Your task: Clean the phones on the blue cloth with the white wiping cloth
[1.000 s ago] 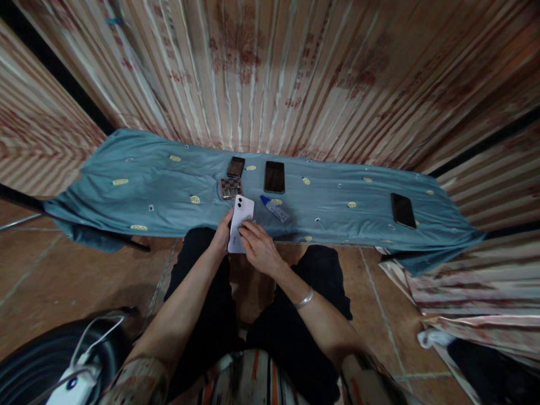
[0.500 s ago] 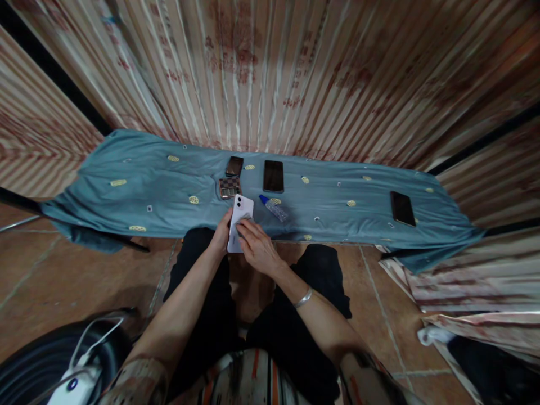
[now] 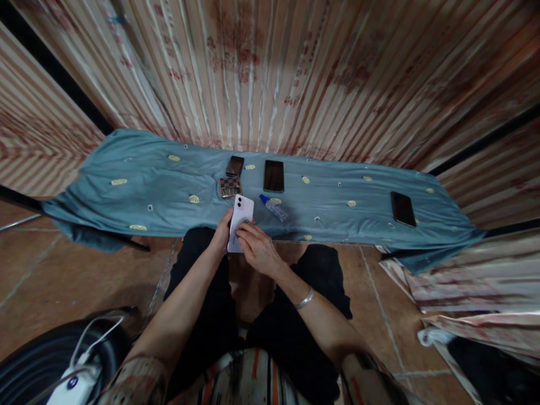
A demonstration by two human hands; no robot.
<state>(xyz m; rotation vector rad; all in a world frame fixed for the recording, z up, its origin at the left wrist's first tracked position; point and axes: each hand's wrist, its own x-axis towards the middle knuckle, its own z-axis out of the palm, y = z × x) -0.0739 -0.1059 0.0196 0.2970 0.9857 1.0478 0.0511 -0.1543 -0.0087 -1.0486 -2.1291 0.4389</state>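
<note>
My left hand (image 3: 221,233) is closed around the left edge of a pale lilac smartphone (image 3: 242,207), back side up with two camera lenses at the top. Against the middle of that back, my right hand (image 3: 260,247) presses its bunched fingers. A small greyish patch shows at their tips; what it is I cannot make out. Just beyond the phone sits a checkered case with small compartments (image 3: 230,188). To the right lies a clear bottle with a blue cap (image 3: 274,208).
A blue-green cloth (image 3: 329,219) covers the long narrow table. On it rest a small dark device (image 3: 235,166), a black tablet (image 3: 274,176) and, far right, another dark device (image 3: 403,208). Curtains (image 3: 270,79) hang behind. A white power strip (image 3: 76,385) stands lower left.
My right fingers have shifted very slightly left on the phone's back. The phone and my left hand look the same as before.
</note>
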